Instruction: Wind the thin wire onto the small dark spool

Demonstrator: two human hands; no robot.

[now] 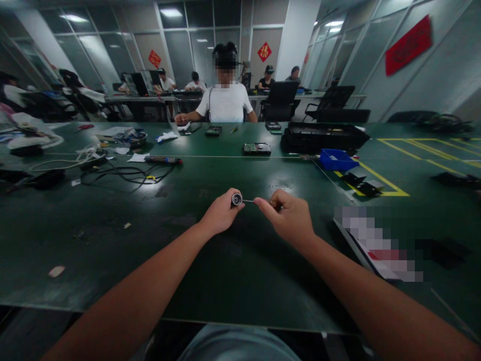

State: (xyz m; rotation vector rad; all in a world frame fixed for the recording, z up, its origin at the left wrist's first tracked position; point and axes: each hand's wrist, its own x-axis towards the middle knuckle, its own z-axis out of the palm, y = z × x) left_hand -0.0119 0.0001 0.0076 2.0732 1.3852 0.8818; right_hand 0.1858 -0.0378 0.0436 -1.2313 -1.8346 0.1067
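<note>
My left hand (221, 214) is closed around a small dark cylinder with a silver ring-shaped end (236, 200), which faces me above the green table. From that end a thin metal rod (248, 201) runs sideways to my right hand (295, 216). The thumb and fingers of the right hand pinch the rod's other end. Whether the rod enters the cylinder or only touches its rim, I cannot tell. What kind of object the cylinder is does not show, since my fingers hide most of its body.
A hard drive (257, 149) lies ahead on the green table (240, 281). Right of it are a black case (326, 136), a blue bin (338, 160) and dark brackets (363, 185). Black cables (124, 175) and an electric screwdriver (164, 160) lie left. A person (227, 104) sits opposite.
</note>
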